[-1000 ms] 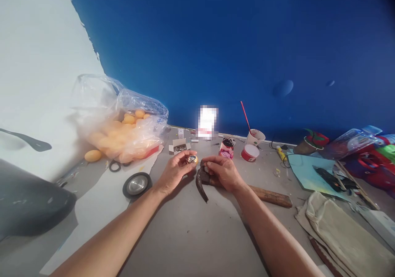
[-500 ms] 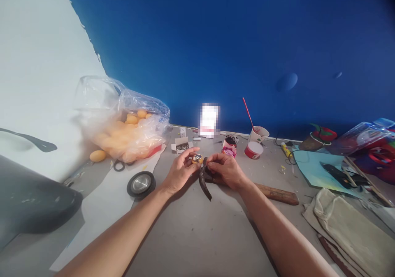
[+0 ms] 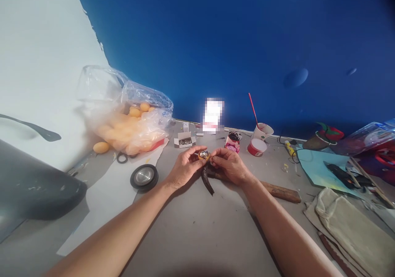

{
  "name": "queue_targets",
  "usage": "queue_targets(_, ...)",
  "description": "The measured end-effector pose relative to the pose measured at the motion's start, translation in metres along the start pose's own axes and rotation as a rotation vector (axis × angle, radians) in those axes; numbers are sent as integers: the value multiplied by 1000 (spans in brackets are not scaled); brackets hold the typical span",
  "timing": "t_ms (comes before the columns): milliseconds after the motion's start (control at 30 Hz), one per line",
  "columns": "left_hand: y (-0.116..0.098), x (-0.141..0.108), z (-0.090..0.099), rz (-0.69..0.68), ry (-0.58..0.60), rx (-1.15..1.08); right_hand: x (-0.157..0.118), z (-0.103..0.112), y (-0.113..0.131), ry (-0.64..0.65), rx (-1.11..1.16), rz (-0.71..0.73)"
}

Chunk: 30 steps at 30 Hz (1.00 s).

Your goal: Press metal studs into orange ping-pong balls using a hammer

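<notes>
My left hand [image 3: 184, 165] grips a small orange ball [image 3: 204, 155] between thumb and fingers; shiny silver metal pieces cover its top. Close against the ball's right side, my right hand [image 3: 231, 166] has thumb and fingertips pinched together. Whatever they hold is too small to make out. Beneath both hands lies a claw hammer [image 3: 207, 181], its dark curved claw toward me and its wooden handle [image 3: 282, 192] out to the right. Just beyond my left hand stands an open white box [image 3: 185, 140] full of small shiny metal pieces.
At left are a plastic bag [image 3: 138, 131] of orange balls, a loose ball [image 3: 101, 147], a black ring [image 3: 122, 158] and a round black-and-metal disc [image 3: 144, 177]. A paper cup [image 3: 262, 133], a red tub [image 3: 256, 147] and folded cloth [image 3: 348, 223] sit rightward.
My right hand's fingertips have come from above the hammer head to the ball's side. The ball has turned, showing more of its metal-covered top. The whole view has shifted slightly.
</notes>
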<state>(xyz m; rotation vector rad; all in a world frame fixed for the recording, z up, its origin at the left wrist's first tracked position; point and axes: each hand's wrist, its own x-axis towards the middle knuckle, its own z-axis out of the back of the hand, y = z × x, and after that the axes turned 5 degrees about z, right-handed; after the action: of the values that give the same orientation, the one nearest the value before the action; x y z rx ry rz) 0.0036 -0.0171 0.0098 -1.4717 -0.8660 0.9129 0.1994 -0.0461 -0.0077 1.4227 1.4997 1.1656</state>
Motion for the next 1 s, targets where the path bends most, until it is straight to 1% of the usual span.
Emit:
queue_targets(233,2,-1,0,12,20,-58,-1,-2,3,-17,2,-5)
queue_targets(533,5,2,0,-6,2,-52,0,-6,5,-57,-35,-52)
queue_targets(767,7,4,0,6,7,-69,-1,-7,7,-77,-39,-114)
queue_targets(1000,14,5,0,-73,-70,46,-1,-4,4,-65,-42,-73)
